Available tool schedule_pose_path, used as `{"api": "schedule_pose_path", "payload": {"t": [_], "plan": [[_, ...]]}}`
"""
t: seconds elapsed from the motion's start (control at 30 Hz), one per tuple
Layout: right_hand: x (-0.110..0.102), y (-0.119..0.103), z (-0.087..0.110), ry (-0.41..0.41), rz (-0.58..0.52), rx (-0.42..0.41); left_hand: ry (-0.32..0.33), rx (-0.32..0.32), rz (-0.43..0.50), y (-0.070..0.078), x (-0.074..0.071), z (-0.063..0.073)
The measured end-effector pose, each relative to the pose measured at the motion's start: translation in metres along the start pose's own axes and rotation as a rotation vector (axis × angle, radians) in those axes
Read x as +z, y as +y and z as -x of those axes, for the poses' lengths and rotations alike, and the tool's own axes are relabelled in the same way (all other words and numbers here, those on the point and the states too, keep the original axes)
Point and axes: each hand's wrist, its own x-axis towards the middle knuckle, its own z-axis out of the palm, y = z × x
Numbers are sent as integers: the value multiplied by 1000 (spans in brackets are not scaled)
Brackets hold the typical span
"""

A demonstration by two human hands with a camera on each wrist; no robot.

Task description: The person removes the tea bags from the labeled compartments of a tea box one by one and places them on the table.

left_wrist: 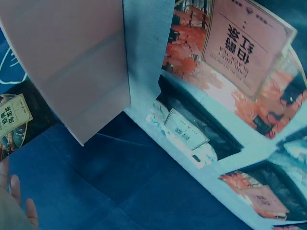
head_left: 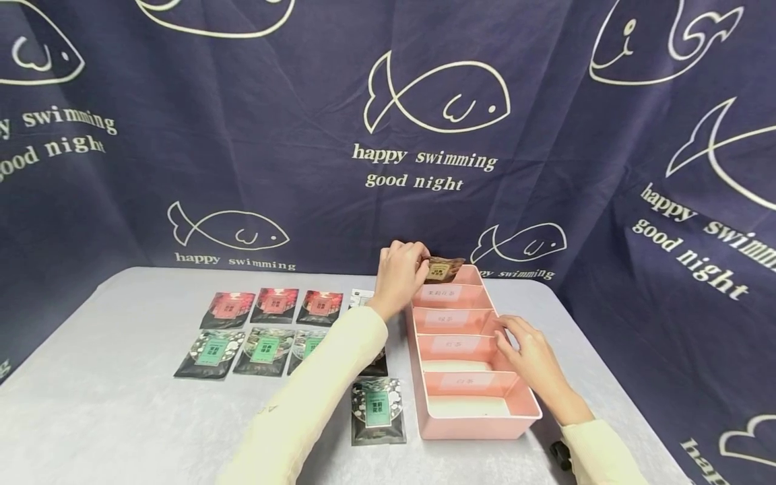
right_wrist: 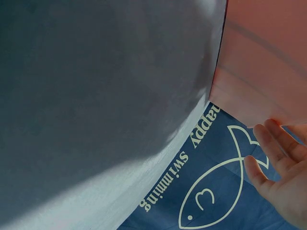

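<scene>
1. Brown sachet point(head_left: 444, 269), head view: pinched in the fingertips of the left hand point(head_left: 400, 276), held over the far end of the pink divided tray point(head_left: 479, 417), at the rearmost compartment. Small foil packet, dark brown with a tan label panel; print too small to read.
2. Right hand point(head_left: 533, 357), head view: fingers relaxed and spread, resting on the tray's right wall beside the middle compartments, holding nothing. It sits well apart from the sachet, nearer the person.
3. Tray, head view: pink, long, split by cross dividers, each divider bearing a white label; it stands on the grey table point(head_left: 121, 404) to the right of the packets.
4. Other packets, head view: a rear row of red sachets point(head_left: 275, 305) and a nearer row of green sachets point(head_left: 212, 351) lie flat left of the tray; one more green sachet point(head_left: 377, 411) lies alone just beside the tray's near left corner.
5. Left wrist view: brown sachet point(left_wrist: 12, 122) shows at the left edge, tan label with dark characters, just above the left hand's fingertips point(left_wrist: 19, 199); the tray's pink wall point(left_wrist: 72, 62) fills the upper left; red sachets point(left_wrist: 240, 52) lie on the table to the right.
6. Right wrist view: right hand's fingers point(right_wrist: 276, 143) lie nearly straight, touching the tray's pink wall point(right_wrist: 264, 62); the sachet is out of sight; fish-print cloth point(right_wrist: 216, 191) lies beyond.
</scene>
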Motion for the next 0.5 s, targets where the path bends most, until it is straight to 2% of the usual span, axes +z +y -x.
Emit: {"api": "schedule_pose_path", "payload": {"t": [0.2, 0.5], "plan": [[0, 0, 0, 2, 2, -1, 1, 10, 61, 4, -13, 2], [0, 0, 0, 0, 0, 3, -57, 1, 110, 4, -37, 15]]}}
